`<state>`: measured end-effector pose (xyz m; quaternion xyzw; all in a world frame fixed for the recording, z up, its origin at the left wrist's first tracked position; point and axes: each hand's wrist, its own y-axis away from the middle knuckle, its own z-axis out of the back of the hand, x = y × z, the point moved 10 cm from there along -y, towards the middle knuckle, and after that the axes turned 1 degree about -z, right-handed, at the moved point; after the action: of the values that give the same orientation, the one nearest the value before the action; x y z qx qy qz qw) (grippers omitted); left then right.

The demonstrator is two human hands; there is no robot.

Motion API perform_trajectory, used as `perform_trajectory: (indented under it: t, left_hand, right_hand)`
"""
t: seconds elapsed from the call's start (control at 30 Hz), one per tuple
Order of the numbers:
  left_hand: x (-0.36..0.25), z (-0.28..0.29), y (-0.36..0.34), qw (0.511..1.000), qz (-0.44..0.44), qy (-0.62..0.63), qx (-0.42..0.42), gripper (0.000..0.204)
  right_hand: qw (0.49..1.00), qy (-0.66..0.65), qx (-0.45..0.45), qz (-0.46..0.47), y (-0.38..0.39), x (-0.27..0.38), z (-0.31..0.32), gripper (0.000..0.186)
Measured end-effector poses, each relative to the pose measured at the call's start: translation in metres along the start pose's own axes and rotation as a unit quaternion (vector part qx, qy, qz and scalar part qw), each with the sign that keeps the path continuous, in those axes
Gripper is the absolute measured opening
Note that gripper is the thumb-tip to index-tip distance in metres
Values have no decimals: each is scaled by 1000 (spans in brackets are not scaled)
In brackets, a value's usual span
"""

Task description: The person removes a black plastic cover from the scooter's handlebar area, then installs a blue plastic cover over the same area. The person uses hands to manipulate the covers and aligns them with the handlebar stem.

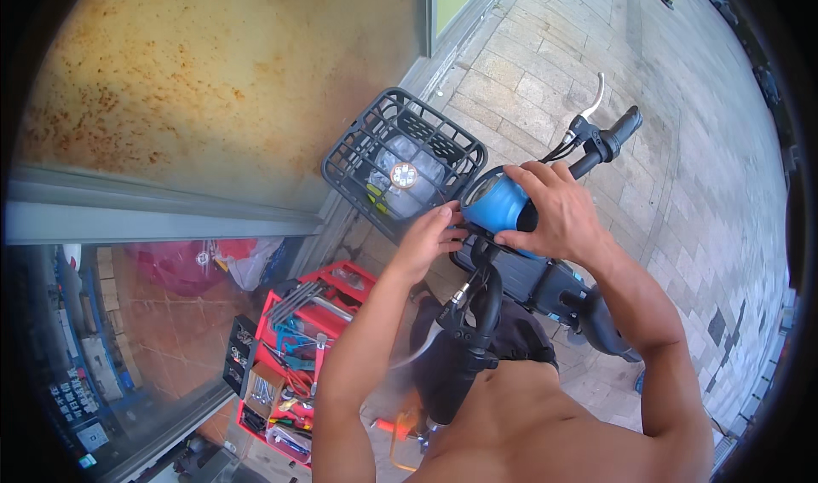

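Observation:
In the middle, a blue headlight housing [492,208] with a clear lens sits on the handlebar of a small bike. My right hand [558,213] is closed over its right side, with the thumb below and the fingers across the top. At its left edge is my left hand [429,240], fingers loosely bent and apart, the tips next to the housing's rim. The right handlebar grip [626,125] with its silver brake lever [594,95] points up and away. Nearer me is the left grip [487,304], with its lever.
Ahead of the housing, a black basket [341,155] holds clear plastic bags and a round disc with pale squares. A red toolbox [341,271] full of hand tools stands at lower left. Glass panels and a metal frame [170,208] run along the left; paving [682,227] lies right.

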<state>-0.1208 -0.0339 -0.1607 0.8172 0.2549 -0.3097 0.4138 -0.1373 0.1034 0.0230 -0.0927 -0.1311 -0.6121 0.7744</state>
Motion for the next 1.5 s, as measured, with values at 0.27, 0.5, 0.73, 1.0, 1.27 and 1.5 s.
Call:
perform_trajectory:
  t: [0.27,0.5,0.73,1.0,1.27,1.5]
  left_hand:
    - [41,16,-11,988,-2,121,94,53]
    - [47,-15,-24,957,-20,278,81,54]
    - [16,-15,-63,988,-98,93,73,51]
    - [12,-20,-57,979,-15,182,87,40]
    - [39,-31,-49,906,66,365,202,43]
    - [38,-49,-39,880,57,351,314,51]
  right_hand:
    - [979,155,111,-73,-21,13,-28,97]
    - [969,167,136,-124,-23,14,-35,108]
    - [970,108,106,-192,-1,-4,-34,114]
    - [971,105,101,-188,-6,2,-34,108]
    - [983,52,73,-163,-1,-9,-37,106]
    - [985,32,57,-162,7,-13,-35,106]
